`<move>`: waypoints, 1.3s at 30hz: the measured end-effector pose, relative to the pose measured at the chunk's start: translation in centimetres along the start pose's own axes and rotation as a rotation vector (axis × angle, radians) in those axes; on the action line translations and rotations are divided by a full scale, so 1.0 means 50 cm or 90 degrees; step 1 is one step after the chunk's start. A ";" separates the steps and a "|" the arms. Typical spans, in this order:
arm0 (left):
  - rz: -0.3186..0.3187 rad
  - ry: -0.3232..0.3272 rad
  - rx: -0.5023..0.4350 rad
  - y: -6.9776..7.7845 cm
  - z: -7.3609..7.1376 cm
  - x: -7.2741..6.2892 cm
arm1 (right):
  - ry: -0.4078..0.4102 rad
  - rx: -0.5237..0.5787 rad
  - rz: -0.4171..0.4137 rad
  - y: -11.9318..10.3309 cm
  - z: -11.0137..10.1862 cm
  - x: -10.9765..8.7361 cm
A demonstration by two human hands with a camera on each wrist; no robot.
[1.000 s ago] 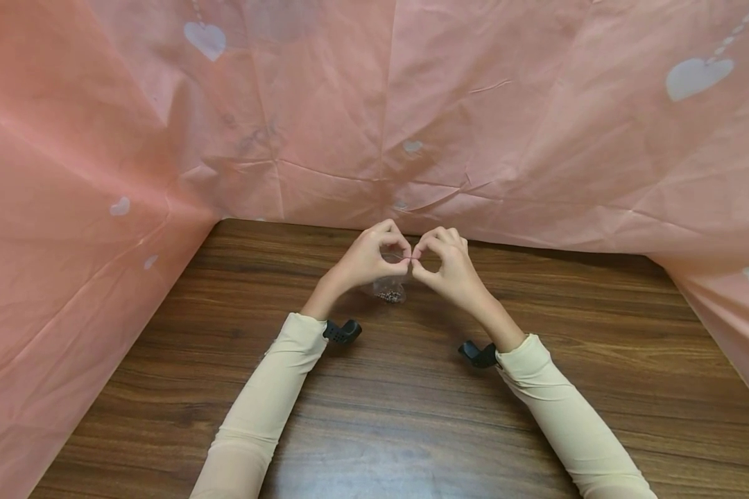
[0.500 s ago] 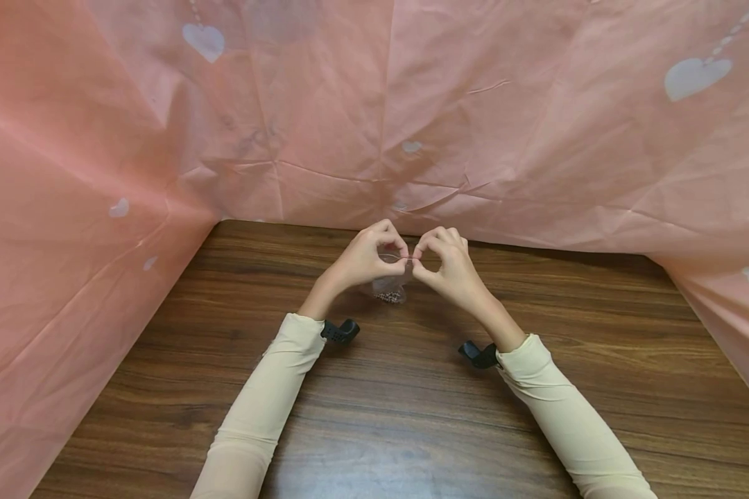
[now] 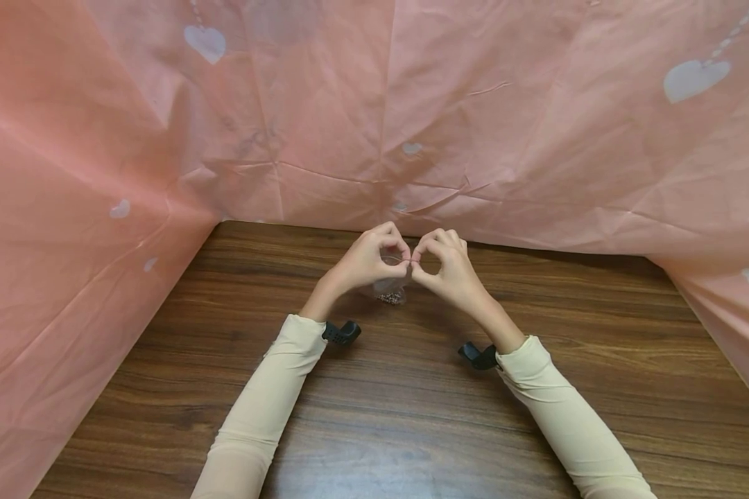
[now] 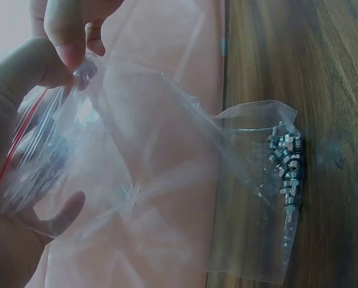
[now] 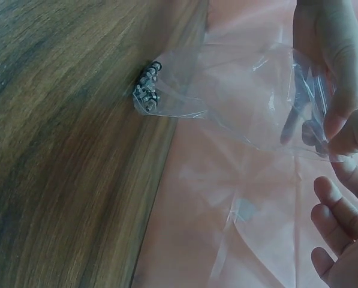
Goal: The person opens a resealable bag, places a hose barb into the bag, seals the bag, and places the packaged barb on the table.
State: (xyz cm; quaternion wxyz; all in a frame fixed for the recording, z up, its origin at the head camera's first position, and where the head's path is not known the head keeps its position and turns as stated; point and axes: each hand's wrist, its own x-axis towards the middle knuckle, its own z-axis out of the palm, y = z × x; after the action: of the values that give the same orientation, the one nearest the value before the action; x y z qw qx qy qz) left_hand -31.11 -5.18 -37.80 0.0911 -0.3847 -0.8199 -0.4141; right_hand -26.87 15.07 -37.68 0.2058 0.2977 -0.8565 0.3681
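A clear zip bag [image 3: 385, 285] hangs from my two hands near the table's far edge. At its bottom lies a cluster of small metal fittings [image 4: 286, 162], silvery with dark rings. My left hand [image 3: 358, 262] pinches the bag's mouth between thumb and finger; its other fingers show through the plastic. Close against it, my right hand [image 3: 453, 272] pinches the same mouth edge at the corner, with its remaining fingers loosely bent. A red zip line [image 4: 18, 144] runs along the top in the left wrist view. Whether the bag's bottom touches the table, I cannot tell.
The dark wood table [image 3: 374, 416] stretches under both arms. A pink cloth [image 3: 324, 104] with white hearts hangs behind it and along the left and right sides. Black wrist mounts [image 3: 343, 333] sit at both cream sleeves.
My fingertips part slightly, then come back together at the bag's mouth. Otherwise the hands and the bag stay nearly in place.
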 end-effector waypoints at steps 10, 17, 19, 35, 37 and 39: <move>-0.011 0.009 0.008 0.003 -0.013 -0.002 | 0.012 -0.004 0.004 0.000 -0.005 0.002; -0.009 0.005 0.001 0.003 -0.015 -0.002 | 0.005 -0.007 0.011 0.001 -0.007 0.003; -0.008 0.002 -0.004 0.003 -0.015 -0.002 | 0.003 -0.007 0.011 0.001 -0.007 0.003; -0.006 0.013 0.012 0.001 -0.002 -0.001 | -0.006 -0.008 0.012 0.001 -0.002 0.001; -0.006 0.014 0.012 0.001 -0.002 0.000 | -0.007 -0.009 0.013 0.000 -0.003 0.001; -0.005 0.013 0.012 0.000 -0.001 0.000 | -0.008 -0.009 0.015 0.000 -0.004 0.001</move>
State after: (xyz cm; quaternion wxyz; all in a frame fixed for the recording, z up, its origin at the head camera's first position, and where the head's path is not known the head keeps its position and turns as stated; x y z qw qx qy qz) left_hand -31.12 -5.23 -37.76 0.1011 -0.3761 -0.8244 -0.4107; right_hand -26.86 15.20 -37.51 0.1982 0.2885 -0.8639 0.3622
